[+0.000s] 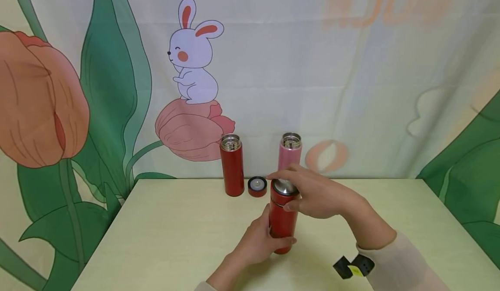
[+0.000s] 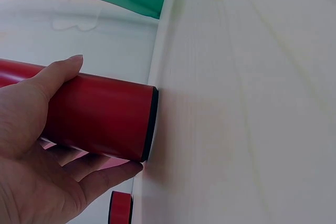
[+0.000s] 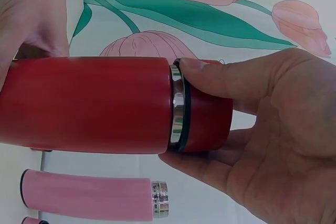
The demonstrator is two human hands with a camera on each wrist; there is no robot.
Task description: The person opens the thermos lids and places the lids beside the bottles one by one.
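Observation:
My left hand (image 1: 255, 241) grips the lower body of a red thermos flask (image 1: 283, 223) that stands roughly upright over the table. At its top, my right hand (image 1: 320, 193) holds the red lid (image 3: 210, 121) between thumb and fingers. A strip of the steel neck (image 3: 177, 106) shows between lid and body in the right wrist view. The lid's top (image 1: 285, 186) is silvery. In the left wrist view the flask's black-rimmed base (image 2: 150, 124) is by the tabletop; whether it touches, I cannot tell.
Behind, a lidless red flask (image 1: 232, 169) and a lidless pink flask (image 1: 290, 154) stand near the table's (image 1: 164, 230) back edge. A loose red lid (image 1: 257, 186) lies between them, inner side up. Part of a pink lid (image 3: 30, 220) shows in the right wrist view. A printed cloth (image 1: 265, 65) hangs behind.

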